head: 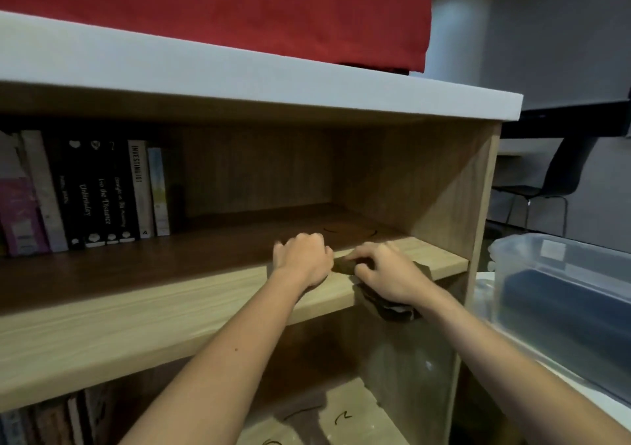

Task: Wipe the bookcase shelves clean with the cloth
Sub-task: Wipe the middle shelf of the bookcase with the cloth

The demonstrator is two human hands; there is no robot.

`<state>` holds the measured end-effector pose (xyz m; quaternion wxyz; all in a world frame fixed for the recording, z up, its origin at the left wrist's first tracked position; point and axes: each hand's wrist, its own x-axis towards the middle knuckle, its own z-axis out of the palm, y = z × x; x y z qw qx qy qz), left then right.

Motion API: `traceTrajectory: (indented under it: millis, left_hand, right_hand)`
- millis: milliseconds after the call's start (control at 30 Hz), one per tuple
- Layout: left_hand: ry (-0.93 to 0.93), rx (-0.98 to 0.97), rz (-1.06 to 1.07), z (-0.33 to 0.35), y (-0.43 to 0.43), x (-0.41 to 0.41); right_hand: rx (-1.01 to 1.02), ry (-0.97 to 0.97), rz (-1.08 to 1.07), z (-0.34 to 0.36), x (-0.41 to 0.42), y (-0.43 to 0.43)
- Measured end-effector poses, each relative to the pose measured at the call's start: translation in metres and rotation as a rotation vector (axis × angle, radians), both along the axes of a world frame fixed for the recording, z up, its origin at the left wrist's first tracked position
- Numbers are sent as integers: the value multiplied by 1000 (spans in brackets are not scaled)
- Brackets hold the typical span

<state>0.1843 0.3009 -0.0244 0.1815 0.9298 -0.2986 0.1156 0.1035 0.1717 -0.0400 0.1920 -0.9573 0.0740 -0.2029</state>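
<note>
Shelf (pixel 170 308), front edge — cloth (pixel 396 312) draped over it, lying along the edge; right hand (pixel 386 274) pinches it, left hand (pixel 302 260) curled at its left end, hold unclear

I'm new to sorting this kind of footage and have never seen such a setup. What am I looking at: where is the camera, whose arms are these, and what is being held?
There is no machine here: a person wears one wide-angle camera on the head, so you look down their own bare arms. They face a wooden bookcase. The right hand grips a dark brown cloth that lies on the front edge of the shelf and hangs over it. The left hand rests curled beside it; whether it also holds the cloth is hidden. Books stand at the shelf's left end. A clear plastic bin sits to the right.
</note>
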Motion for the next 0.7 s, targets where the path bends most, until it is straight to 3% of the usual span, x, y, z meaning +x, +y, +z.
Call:
traceTrajectory:
  millis: [133, 333, 433, 567, 700]
  left_hand:
    - [89, 48, 8, 6, -19, 18]
    - [179, 228, 46, 1, -26, 40]
    - [160, 259, 55, 2, -26, 43]
    - [118, 287, 41, 1, -27, 43]
    - [134, 313, 39, 1, -27, 44]
  right_hand:
    - [154, 19, -16, 9, 8, -33]
    - [-52, 149, -292, 13, 84, -104]
    - [-67, 180, -195, 17, 107, -111]
    - [-26, 166, 64, 17, 71, -111]
    - [-50, 183, 8, 23, 84, -121]
